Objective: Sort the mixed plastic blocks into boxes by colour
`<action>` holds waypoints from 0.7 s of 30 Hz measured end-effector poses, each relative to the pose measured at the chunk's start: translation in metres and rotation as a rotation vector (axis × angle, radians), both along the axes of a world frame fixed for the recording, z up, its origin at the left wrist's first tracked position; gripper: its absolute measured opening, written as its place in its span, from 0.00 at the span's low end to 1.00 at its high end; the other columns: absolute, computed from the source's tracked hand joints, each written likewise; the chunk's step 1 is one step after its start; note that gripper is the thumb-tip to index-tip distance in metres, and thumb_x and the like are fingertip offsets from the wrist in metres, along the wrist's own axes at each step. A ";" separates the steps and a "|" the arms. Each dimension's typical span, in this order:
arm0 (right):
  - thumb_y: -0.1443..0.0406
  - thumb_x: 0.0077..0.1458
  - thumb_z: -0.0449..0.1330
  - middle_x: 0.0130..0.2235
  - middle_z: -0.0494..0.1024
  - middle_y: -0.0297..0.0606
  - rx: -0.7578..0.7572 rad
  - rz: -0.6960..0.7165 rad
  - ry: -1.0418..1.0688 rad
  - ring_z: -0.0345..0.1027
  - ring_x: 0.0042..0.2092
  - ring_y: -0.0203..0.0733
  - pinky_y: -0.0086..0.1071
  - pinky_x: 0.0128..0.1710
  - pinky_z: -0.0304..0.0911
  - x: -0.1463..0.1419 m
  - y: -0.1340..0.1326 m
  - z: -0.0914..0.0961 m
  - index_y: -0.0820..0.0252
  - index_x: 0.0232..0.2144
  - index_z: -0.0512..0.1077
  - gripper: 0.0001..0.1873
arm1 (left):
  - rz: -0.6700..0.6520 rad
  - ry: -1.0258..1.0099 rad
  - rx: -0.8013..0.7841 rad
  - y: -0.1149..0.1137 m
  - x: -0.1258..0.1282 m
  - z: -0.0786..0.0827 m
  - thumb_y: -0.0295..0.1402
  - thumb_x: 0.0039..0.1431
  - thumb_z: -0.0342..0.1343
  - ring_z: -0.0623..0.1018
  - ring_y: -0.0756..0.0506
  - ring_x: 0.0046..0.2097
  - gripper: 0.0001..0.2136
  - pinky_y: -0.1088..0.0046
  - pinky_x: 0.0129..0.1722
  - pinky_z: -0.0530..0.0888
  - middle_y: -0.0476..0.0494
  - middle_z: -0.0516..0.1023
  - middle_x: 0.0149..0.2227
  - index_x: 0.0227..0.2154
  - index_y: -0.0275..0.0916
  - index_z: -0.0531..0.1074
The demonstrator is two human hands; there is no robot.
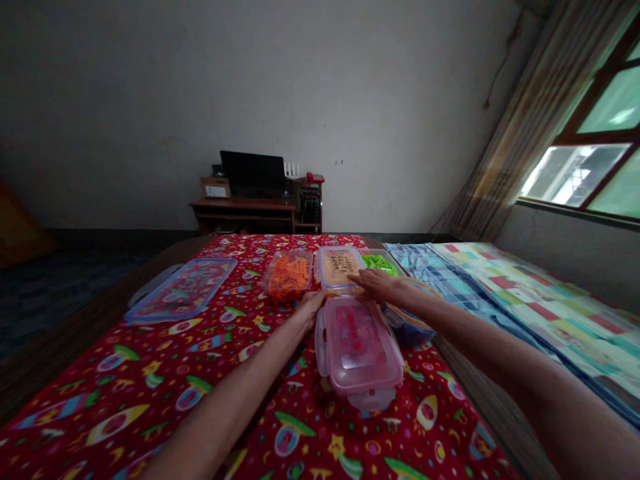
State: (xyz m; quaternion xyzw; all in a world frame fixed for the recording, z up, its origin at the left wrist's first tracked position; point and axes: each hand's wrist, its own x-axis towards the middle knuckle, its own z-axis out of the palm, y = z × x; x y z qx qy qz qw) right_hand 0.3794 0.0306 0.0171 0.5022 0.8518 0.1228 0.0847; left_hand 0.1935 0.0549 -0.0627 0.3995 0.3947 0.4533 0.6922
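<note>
A clear plastic food container with a pale lilac-rimmed lid stands in front of me, and dark lettering shows on its lid. My right hand lies over its right front part, fingers stretched across the lid and nothing in them. At the near left corner of the same container, my left hand touches its side, its fingertips mostly hidden. Just nearer to me sits a pink-lidded container with side clips hanging loose. Left of the lettered container is a clear box of orange pieces.
A container with bright green pieces stands behind my right hand. Below my right forearm is a dark blue tub. A loose clear lid lies at left on the red patterned tablecloth. A bed adjoins the right side.
</note>
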 end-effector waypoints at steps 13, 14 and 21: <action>0.75 0.57 0.47 0.44 0.74 0.48 0.138 0.043 -0.186 0.68 0.40 0.43 0.32 0.35 0.59 0.017 0.014 -0.013 0.64 0.59 0.58 0.28 | -0.108 -0.092 -0.002 0.016 0.007 -0.006 0.31 0.52 0.60 0.80 0.44 0.30 0.08 0.70 0.33 0.77 0.38 0.82 0.31 0.34 0.32 0.77; 0.76 0.56 0.46 0.43 0.75 0.48 0.147 0.037 -0.180 0.67 0.40 0.43 0.32 0.34 0.59 0.017 0.014 -0.013 0.64 0.59 0.58 0.28 | -0.086 -0.077 0.017 0.020 0.011 -0.008 0.31 0.52 0.60 0.81 0.43 0.31 0.09 0.69 0.34 0.77 0.38 0.82 0.31 0.34 0.32 0.77; 0.76 0.57 0.48 0.43 0.74 0.47 0.120 -0.007 -0.165 0.68 0.41 0.42 0.31 0.37 0.58 0.003 0.001 0.004 0.61 0.55 0.62 0.24 | 0.104 -0.001 0.047 0.037 0.021 -0.017 0.32 0.51 0.58 0.81 0.42 0.34 0.06 0.71 0.33 0.77 0.42 0.81 0.26 0.30 0.35 0.76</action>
